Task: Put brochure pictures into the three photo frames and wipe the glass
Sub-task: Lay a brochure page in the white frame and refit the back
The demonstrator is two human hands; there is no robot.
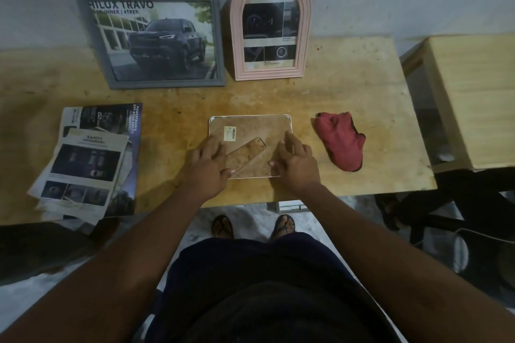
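Note:
A small white-edged photo frame [250, 127] lies face down on the table, its brown backing board and folding stand up, a pale sticker on it. My left hand [207, 168] rests flat on its lower left corner, fingers spread. My right hand [295, 163] presses its right edge, fingertips on the backing. A grey frame [83, 44] with a truck picture and a pink arched frame [237, 36] with a brochure page both lean on the wall. Loose brochure pages [86, 159] lie at the left. A red cloth [341, 140] lies crumpled at the right.
The wooden table [362, 86] ends just below my hands. A second wooden table [473, 97] stands at the right, dark chair legs under it. My sandalled feet [252, 227] show on the floor below the edge.

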